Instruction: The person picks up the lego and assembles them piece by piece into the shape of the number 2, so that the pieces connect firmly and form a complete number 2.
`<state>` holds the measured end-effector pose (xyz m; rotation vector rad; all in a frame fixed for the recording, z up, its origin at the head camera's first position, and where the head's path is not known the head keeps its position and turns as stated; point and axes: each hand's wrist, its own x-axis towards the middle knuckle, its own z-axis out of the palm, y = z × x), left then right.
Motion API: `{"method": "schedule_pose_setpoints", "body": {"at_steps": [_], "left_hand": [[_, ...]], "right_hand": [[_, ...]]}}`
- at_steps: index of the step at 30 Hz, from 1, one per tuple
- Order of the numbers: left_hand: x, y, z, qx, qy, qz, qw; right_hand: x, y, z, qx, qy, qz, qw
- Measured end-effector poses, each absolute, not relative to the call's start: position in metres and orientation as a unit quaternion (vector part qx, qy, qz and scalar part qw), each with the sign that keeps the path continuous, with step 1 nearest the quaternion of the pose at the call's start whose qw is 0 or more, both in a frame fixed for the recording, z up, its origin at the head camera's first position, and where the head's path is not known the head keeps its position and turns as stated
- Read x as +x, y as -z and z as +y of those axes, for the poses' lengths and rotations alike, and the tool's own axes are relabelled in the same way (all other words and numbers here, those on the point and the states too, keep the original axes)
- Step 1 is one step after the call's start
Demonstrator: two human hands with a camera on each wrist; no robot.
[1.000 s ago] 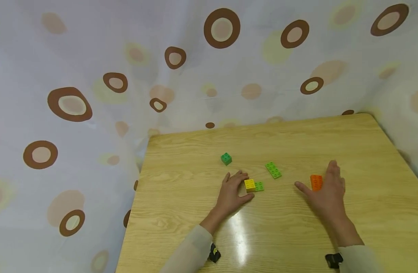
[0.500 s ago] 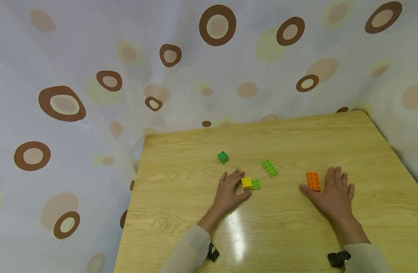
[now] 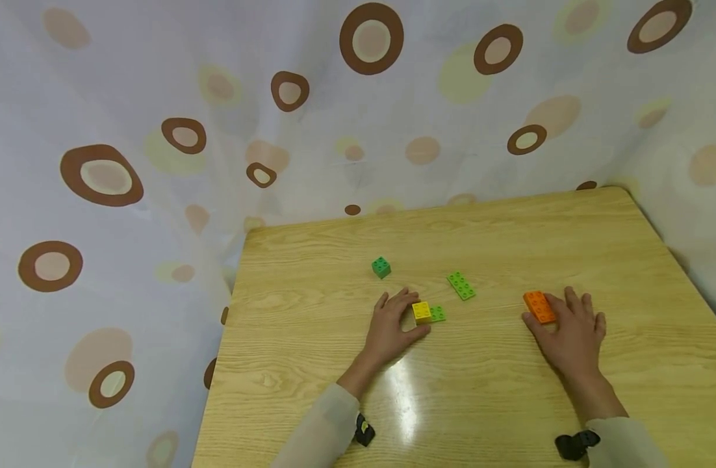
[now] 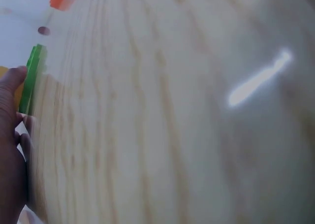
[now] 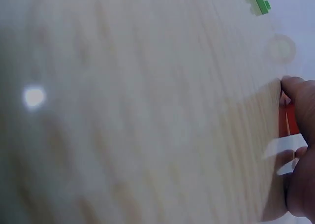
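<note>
My left hand (image 3: 388,331) lies on the table with its thumb and fingers curved round a yellow toy building brick (image 3: 421,312). That brick sits on the left part of a light green studded plate (image 3: 438,314). In the left wrist view the thumb tip overlaps the edge of this green plate (image 4: 31,81). Over to the right, my right hand (image 3: 570,341) holds an orange eight-stud brick (image 3: 540,307) between thumb and index finger. The right wrist view shows the brick's red-orange side (image 5: 292,119), partly hidden behind the thumb.
A second light green plate (image 3: 461,286) lies between the hands, farther back. Beyond the left hand stands a dark green brick (image 3: 381,267). The wooden table (image 3: 311,260) ends at a spotted curtain (image 3: 422,97) behind.
The right hand shifted outward around the orange brick, then closed its index finger onto it. The orange brick has turned slightly. The left hand stays by the yellow brick; the camera view shifted a little.
</note>
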<state>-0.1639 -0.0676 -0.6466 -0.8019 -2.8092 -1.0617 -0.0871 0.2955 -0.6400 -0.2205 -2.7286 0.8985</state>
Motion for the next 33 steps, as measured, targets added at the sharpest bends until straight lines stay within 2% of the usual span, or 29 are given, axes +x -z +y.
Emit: {"method": "schedule_pose_setpoints", "body": {"at_steps": [3, 6, 11, 18, 25, 33], "left_hand": [[-0.165, 0.648, -0.067, -0.252, 0.367, -0.895, 0.011], [-0.164, 0.646, -0.070, -0.242, 0.407, -0.881, 0.004], [-0.164, 0.642, -0.073, -0.232, 0.444, -0.865, -0.004], [-0.166, 0.643, -0.073, -0.237, 0.459, -0.856, -0.013], [-0.167, 0.641, -0.066, -0.252, 0.446, -0.859, -0.015], [-0.169, 0.644, -0.059, -0.257, 0.445, -0.858, -0.011]], "right_hand": [[-0.088, 0.640, 0.295, -0.080, -0.336, -0.924, 0.167], [-0.089, 0.636, 0.291, -0.107, -0.374, -0.904, 0.180], [-0.090, 0.629, 0.283, -0.127, -0.444, -0.874, 0.149], [-0.098, 0.618, 0.259, -0.064, -0.502, -0.859, 0.079], [-0.114, 0.612, 0.238, 0.032, -0.491, -0.862, 0.123], [-0.128, 0.607, 0.213, 0.127, -0.458, -0.874, 0.105]]}}
